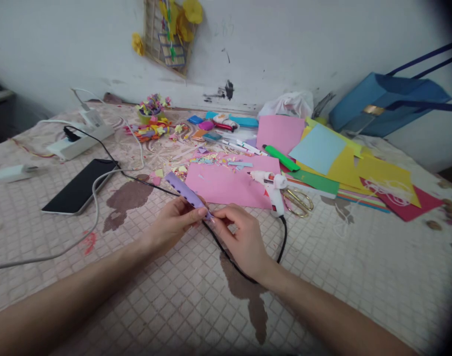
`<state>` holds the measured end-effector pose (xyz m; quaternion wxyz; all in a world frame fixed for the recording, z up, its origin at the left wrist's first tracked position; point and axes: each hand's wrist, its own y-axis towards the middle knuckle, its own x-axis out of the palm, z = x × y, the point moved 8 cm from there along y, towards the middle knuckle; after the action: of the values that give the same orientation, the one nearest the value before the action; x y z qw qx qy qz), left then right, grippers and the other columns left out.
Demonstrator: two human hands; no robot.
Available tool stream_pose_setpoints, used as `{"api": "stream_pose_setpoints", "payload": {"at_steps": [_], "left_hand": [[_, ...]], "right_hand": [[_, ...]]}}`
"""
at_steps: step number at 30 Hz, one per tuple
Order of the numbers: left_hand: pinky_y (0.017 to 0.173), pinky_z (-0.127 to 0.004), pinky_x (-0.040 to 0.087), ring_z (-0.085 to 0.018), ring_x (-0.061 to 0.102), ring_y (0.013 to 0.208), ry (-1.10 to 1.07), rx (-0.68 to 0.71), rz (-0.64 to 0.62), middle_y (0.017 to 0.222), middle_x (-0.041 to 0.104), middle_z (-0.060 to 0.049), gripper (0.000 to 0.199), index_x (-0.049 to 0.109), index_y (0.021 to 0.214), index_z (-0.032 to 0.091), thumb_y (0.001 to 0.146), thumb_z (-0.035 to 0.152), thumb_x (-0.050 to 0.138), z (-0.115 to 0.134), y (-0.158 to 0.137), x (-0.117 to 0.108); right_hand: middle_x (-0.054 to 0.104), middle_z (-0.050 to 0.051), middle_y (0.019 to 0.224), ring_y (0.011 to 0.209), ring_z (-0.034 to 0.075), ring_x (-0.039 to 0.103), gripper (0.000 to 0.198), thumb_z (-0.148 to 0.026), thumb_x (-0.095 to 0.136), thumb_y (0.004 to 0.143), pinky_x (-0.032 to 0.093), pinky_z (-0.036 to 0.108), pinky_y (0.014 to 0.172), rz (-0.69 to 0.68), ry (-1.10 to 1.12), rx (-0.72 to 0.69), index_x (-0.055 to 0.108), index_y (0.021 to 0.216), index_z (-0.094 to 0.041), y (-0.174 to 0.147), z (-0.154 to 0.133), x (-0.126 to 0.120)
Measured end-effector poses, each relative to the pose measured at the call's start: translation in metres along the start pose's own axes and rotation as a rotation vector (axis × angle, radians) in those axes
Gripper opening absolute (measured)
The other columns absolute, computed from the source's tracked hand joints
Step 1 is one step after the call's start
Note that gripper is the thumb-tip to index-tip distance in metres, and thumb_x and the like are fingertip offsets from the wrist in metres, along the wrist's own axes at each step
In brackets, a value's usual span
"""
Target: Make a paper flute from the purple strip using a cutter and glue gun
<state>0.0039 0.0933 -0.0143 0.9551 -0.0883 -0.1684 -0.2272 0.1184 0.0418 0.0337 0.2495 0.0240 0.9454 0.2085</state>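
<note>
A purple strip of paper [185,189] with a row of dark spots or holes along one edge is held out over the table. My left hand [177,216] is closed on its middle, with the thumb on top. At the near end of the strip, the fingertips of my right hand [241,232] pinch it. A white glue gun [272,185] lies on its side beyond my right hand, its black cord running beneath both hands. Brass-handled scissors [300,201] lie against the glue gun. Pink paper [226,183] is spread just beyond the strip.
A black phone [81,187] and a white power strip [79,141] with cables lie at the left. Paper scraps and a small flower pot [150,116] stand farther back. Coloured sheets [330,158], a green marker [281,158] and a blue bag [382,106] are at the right.
</note>
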Motion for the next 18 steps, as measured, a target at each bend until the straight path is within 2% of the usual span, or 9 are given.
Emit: {"api": "stream_pose_setpoints", "payload": {"at_steps": [6, 9, 13, 18], "left_hand": [[0.052, -0.019, 0.036, -0.007, 0.047, 0.059, 0.032, -0.003, 0.016, 0.067, 0.058, 0.002, 0.022, 0.062, 0.077, 0.014, 0.068, 0.029, 0.076, 0.0013, 0.0006, -0.0034], [0.052, -0.018, 0.035, -0.006, 0.046, 0.057, 0.046, 0.012, 0.007, 0.066, 0.057, 0.002, 0.021, 0.062, 0.078, 0.014, 0.069, 0.028, 0.075, 0.002, 0.0012, -0.0027], [0.057, -0.019, 0.039, -0.008, 0.051, 0.065, 0.025, 0.02, 0.028, 0.076, 0.062, 0.001, 0.026, 0.063, 0.087, 0.016, 0.067, 0.025, 0.077, 0.0, 0.0009, -0.0037], [0.064, -0.023, 0.043, -0.012, 0.056, 0.069, 0.078, 0.046, -0.037, 0.074, 0.064, -0.001, 0.019, 0.065, 0.08, 0.015, 0.069, 0.025, 0.076, -0.0001, 0.0006, -0.0008]], "right_hand": [[0.062, 0.001, 0.08, 0.071, 0.012, 0.058, 0.005, -0.015, 0.059, 0.082, 0.048, 0.023, 0.066, -0.018, 0.049, 0.037, 0.061, 0.086, -0.018, -0.0007, 0.0048, 0.0027], [0.062, 0.0, 0.077, 0.068, 0.012, 0.058, 0.004, -0.015, 0.06, 0.081, 0.047, 0.023, 0.064, -0.011, 0.028, 0.058, 0.059, 0.082, -0.018, -0.0008, 0.0071, 0.0028], [0.058, -0.001, 0.072, 0.066, 0.012, 0.055, 0.01, -0.012, 0.056, 0.082, 0.044, 0.024, 0.062, 0.013, -0.064, 0.009, 0.057, 0.074, -0.019, -0.0013, 0.0038, 0.0006], [0.058, 0.0, 0.076, 0.068, 0.012, 0.056, 0.007, -0.014, 0.057, 0.082, 0.047, 0.025, 0.064, 0.025, -0.087, -0.04, 0.058, 0.08, -0.02, -0.0022, 0.0003, -0.0007]]}}
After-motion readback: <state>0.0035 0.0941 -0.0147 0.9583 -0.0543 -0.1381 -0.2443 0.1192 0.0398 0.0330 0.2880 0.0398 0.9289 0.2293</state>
